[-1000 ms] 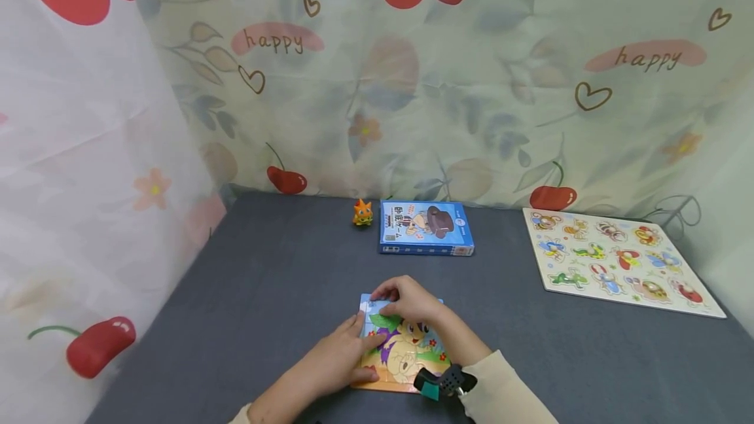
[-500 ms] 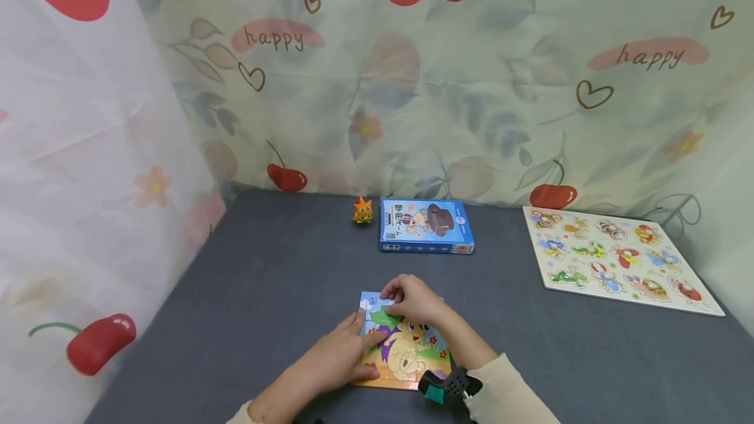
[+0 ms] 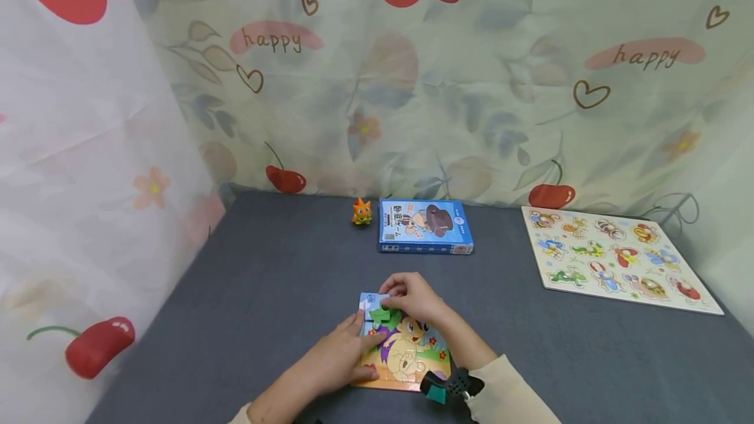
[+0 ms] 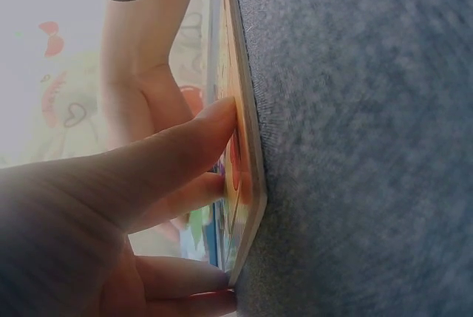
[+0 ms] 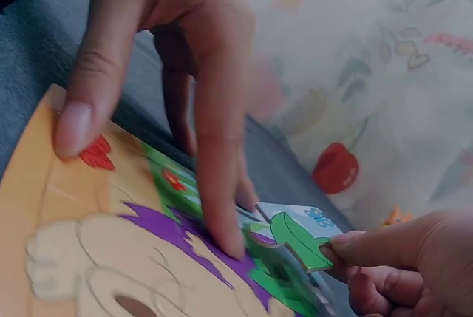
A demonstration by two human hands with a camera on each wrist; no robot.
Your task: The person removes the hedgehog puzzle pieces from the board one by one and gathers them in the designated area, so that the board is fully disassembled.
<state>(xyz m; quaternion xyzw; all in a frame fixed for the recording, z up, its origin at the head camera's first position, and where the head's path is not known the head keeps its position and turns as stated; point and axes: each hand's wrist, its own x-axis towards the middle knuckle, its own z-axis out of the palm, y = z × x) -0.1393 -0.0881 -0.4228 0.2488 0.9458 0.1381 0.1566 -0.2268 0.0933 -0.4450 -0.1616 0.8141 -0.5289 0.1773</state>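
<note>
A jigsaw puzzle (image 3: 406, 360) of a cartoon hedgehog with purple spines lies in front of me. My left hand (image 3: 337, 353) rests along its left side. In the left wrist view the thumb (image 4: 211, 128) presses on the face near the edge, and other fingertips lie at the left rim. My right hand (image 3: 419, 300) is over the puzzle's upper part. Between thumb and finger it pinches a puzzle piece (image 5: 299, 241) with a green leaf and light blue on it. The piece stands tilted up, with a darker recess showing beneath it.
Behind the puzzle lies a blue game box (image 3: 425, 228), with a small orange toy figure (image 3: 362, 212) left of it. A white insect peg-puzzle board (image 3: 618, 260) lies at the right. A printed cloth (image 3: 436, 103) hangs along the table's back edge.
My right hand has shifted slightly right. The leaf piece, lying about flat before, has tipped up in its fingers. My left hand stays in place on the puzzle.
</note>
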